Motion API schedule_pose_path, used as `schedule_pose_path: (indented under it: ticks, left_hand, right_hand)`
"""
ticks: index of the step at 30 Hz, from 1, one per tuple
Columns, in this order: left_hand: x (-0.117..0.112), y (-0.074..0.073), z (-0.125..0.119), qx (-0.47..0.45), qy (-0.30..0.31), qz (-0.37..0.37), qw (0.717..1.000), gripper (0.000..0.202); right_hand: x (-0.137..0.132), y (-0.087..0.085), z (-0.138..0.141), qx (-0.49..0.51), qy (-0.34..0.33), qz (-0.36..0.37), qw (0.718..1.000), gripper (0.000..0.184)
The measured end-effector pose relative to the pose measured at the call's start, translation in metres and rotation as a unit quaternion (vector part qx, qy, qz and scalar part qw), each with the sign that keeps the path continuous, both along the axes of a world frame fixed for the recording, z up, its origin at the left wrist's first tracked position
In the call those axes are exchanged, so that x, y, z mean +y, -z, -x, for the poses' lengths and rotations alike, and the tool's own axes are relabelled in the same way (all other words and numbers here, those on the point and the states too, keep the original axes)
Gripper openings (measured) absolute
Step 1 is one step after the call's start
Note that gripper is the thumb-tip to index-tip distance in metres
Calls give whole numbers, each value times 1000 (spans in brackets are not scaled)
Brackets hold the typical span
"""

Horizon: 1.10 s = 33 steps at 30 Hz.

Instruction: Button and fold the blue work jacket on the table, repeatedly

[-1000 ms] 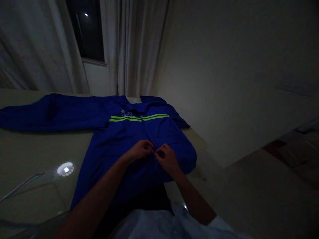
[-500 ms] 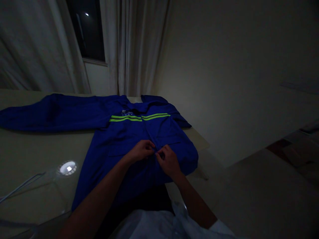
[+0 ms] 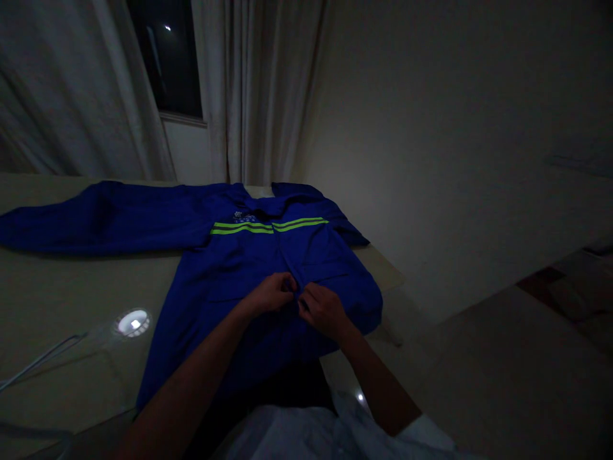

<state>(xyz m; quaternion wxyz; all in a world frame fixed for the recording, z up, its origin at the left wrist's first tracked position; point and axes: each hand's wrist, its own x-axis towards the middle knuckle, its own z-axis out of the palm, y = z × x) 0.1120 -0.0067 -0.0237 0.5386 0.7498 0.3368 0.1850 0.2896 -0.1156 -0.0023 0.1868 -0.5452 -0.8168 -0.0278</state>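
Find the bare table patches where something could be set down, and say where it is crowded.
Bare table lies left of the blue jacket, below its spread sleeve, bordered by a cable. Crowded: jacket front, where left hand and right hand pinch it.

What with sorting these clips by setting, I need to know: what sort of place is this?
Likely a dim room in a home, at night: pale curtains hang beside a dark window, and a blue work jacket lies spread on a glossy table.
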Motion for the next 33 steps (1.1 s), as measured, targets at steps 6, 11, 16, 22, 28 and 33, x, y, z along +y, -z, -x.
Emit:
schedule_pose_path:
  ticks: [6, 11, 16, 22, 28, 33]
  left_hand:
    - [-1, 1, 1, -21, 0, 16, 1000, 26]
    - [1, 1, 0, -16, 5, 17, 1000, 26]
    - [2, -1, 0, 14, -20, 26, 999, 22]
    - [4, 3, -1, 19, -40, 4, 999, 23]
    - [1, 3, -5, 16, -56, 50, 997, 23]
    - [-6, -5, -9, -47, -76, 85, 992, 16]
  right_hand:
    - [-1, 8, 0, 164, 19, 49, 985, 11]
    - [4, 19, 1, 308, 91, 102, 941, 14]
    - [4, 13, 8, 286, 91, 115, 947, 25]
    - [-1, 14, 21, 194, 154, 58, 967, 16]
    - [-6, 33, 22, 124, 118, -34, 985, 14]
    - [-7, 36, 15, 90, 68, -45, 993, 19]
